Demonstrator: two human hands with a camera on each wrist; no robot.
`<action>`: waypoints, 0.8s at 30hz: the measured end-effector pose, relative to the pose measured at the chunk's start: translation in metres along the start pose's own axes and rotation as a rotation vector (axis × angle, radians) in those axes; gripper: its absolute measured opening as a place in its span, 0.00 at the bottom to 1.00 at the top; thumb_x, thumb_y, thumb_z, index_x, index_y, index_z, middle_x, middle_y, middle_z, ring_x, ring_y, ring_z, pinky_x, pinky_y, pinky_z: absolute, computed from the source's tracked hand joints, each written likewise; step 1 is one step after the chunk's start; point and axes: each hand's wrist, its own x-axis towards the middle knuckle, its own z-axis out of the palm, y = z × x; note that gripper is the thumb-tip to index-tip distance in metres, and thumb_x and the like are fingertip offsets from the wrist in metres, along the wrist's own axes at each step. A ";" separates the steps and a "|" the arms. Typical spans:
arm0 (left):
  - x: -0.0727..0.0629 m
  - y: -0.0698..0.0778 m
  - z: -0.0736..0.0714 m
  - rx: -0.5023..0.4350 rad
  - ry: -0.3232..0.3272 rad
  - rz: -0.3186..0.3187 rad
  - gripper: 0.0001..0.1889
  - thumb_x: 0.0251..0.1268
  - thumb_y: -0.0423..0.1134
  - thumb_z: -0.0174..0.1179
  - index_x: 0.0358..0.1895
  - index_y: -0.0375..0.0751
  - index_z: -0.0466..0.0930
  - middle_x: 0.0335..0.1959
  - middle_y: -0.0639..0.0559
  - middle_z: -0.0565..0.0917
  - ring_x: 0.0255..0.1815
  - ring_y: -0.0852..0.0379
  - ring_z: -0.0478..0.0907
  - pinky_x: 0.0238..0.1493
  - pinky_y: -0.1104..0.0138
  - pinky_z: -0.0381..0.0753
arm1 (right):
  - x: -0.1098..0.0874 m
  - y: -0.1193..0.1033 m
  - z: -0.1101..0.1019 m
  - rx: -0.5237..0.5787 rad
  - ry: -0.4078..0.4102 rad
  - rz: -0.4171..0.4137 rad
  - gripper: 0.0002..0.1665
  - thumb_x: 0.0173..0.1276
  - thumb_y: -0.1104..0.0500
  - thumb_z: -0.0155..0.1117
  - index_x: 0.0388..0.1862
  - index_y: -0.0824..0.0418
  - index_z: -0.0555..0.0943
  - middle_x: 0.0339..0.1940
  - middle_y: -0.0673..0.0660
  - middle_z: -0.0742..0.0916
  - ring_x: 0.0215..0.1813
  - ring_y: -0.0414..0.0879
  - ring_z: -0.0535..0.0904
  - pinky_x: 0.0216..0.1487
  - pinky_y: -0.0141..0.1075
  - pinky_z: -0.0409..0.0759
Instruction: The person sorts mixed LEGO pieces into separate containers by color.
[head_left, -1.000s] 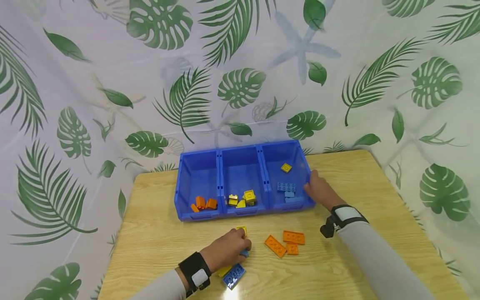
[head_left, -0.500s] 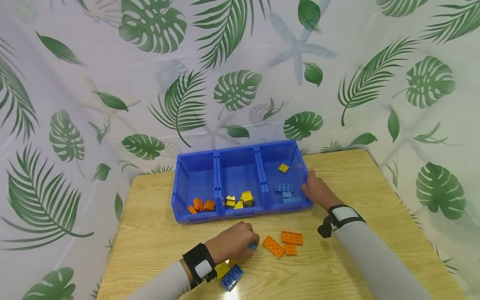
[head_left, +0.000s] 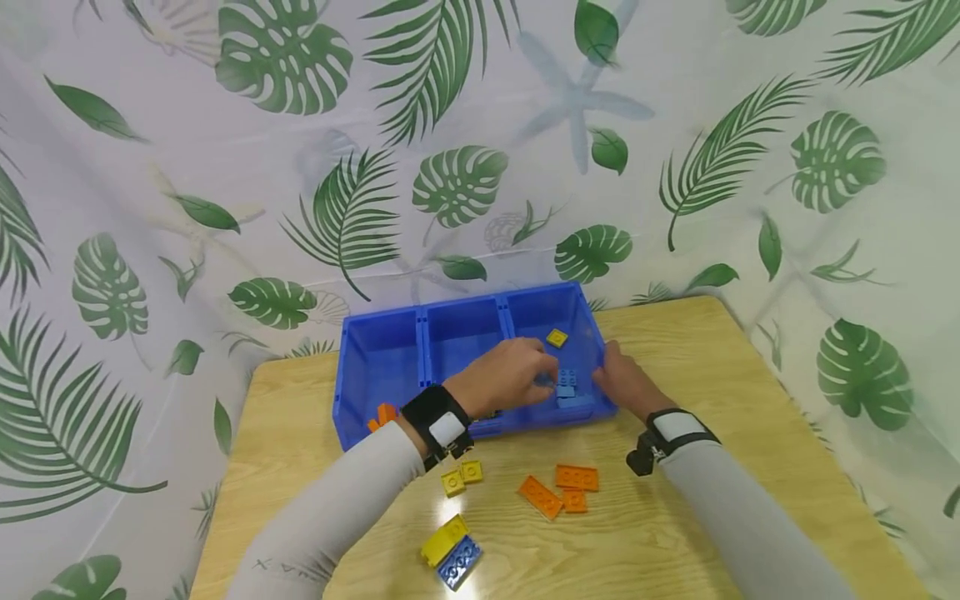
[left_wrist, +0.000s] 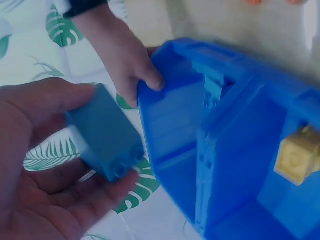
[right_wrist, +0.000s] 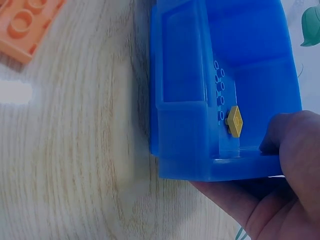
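Note:
Between thumb and fingers, my left hand pinches a blue toy brick over the right compartment of a blue three-part bin. My right hand grips the bin's right side wall, thumb on the inside and fingers outside. Inside that right compartment lie several blue bricks and one small yellow brick. Yellow bricks sit in the middle compartment, mostly hidden by my left hand in the head view. Orange bricks lie in the left compartment, partly covered by my left arm.
On the wooden table before the bin lie two small yellow bricks, a longer yellow brick beside a dark blue brick, and three orange bricks. A leaf-patterned cloth hangs behind the table.
My left hand has risen from the table with the blue brick and moved forward and right, over the bin. My right hand still holds the bin's side.

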 end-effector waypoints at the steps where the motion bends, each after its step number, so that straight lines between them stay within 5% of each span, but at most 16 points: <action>1: 0.007 -0.001 -0.001 -0.006 0.003 0.001 0.08 0.70 0.40 0.65 0.46 0.46 0.91 0.45 0.53 0.89 0.46 0.58 0.84 0.49 0.68 0.84 | -0.001 0.000 0.000 -0.001 0.004 -0.009 0.23 0.77 0.63 0.46 0.61 0.79 0.59 0.47 0.76 0.81 0.40 0.56 0.79 0.37 0.44 0.78; 11: 0.058 -0.013 0.007 -0.029 -0.047 -0.063 0.09 0.68 0.39 0.65 0.48 0.46 0.90 0.48 0.51 0.89 0.51 0.54 0.84 0.53 0.64 0.84 | -0.003 0.007 0.001 0.015 0.008 -0.035 0.23 0.77 0.63 0.45 0.62 0.79 0.59 0.31 0.59 0.75 0.30 0.50 0.74 0.29 0.38 0.71; 24: 0.095 -0.027 0.031 -0.046 -0.147 -0.266 0.11 0.64 0.35 0.64 0.47 0.46 0.91 0.49 0.53 0.90 0.46 0.55 0.87 0.48 0.64 0.86 | -0.005 0.011 -0.001 0.003 0.001 -0.016 0.21 0.78 0.62 0.45 0.61 0.76 0.60 0.34 0.63 0.78 0.31 0.51 0.75 0.30 0.39 0.71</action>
